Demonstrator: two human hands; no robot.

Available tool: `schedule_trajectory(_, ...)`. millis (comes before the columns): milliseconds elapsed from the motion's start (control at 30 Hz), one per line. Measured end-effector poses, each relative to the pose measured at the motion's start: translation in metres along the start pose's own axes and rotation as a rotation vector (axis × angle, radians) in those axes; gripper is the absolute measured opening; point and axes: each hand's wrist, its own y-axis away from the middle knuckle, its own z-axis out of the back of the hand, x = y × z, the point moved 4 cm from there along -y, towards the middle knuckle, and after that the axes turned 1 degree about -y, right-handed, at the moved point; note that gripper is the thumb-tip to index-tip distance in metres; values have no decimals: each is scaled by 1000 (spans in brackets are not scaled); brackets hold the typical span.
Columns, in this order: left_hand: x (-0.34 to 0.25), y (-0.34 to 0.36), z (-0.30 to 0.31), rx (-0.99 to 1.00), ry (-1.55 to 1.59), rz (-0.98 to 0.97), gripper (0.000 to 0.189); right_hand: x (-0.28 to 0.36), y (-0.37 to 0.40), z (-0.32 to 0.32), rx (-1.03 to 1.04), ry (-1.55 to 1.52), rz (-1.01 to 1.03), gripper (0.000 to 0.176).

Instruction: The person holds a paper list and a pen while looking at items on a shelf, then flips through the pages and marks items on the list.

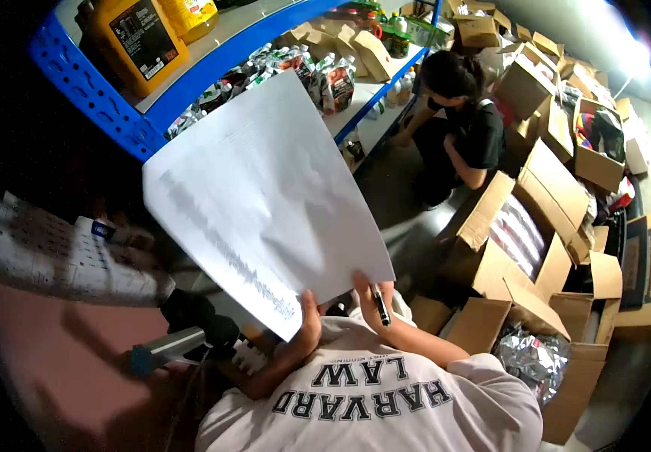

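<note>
A large white sheet of paper with a band of small print along its left side is held up before me. My left hand is closed on its lower edge, thumb on top and fingers hidden beneath. At the lower right corner, my right hand grips the sheet too. A dark pen is also in that hand, pointing down toward my shirt. Both hands are just above the chest of my white printed shirt.
A blue metal shelf bears bottles and packaged goods, with a large yellow-orange bottle nearest. Beyond, a person in black crouches beside it. Open cartons crowd the right side. A printed sheet lies at left.
</note>
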Motion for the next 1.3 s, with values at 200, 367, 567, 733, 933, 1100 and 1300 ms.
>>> schedule_trajectory(200, 127, 3, 51, 51, -163, -281, 34, -55, 41, 11, 317, 10, -67, 5)
schedule_trajectory(367, 43, 5, -8, -252, -681, -865, 14, -52, 30, 37, 474, 338, 355, 12)
schedule_trajectory(567, 64, 1, -30, 309, -644, -1029, 15, -55, 41, 67, 467, 133, 592, 13)
schedule_trajectory(733, 80, 16, -45, 499, -605, -981, 17, -41, 59, 73, 320, 18, 47, 12)
schedule_trajectory(933, 90, 30, -57, 633, -575, -934, 18, -41, 69, 102, 262, -108, -137, 14)
schedule_trajectory(1100, 96, 41, -70, 703, -542, -896, 20, -42, 76, 128, 229, -171, -174, 16)
schedule_trajectory(1300, 85, 53, -77, 684, -606, -872, 20, -41, 82, 151, 175, -247, -223, 19)
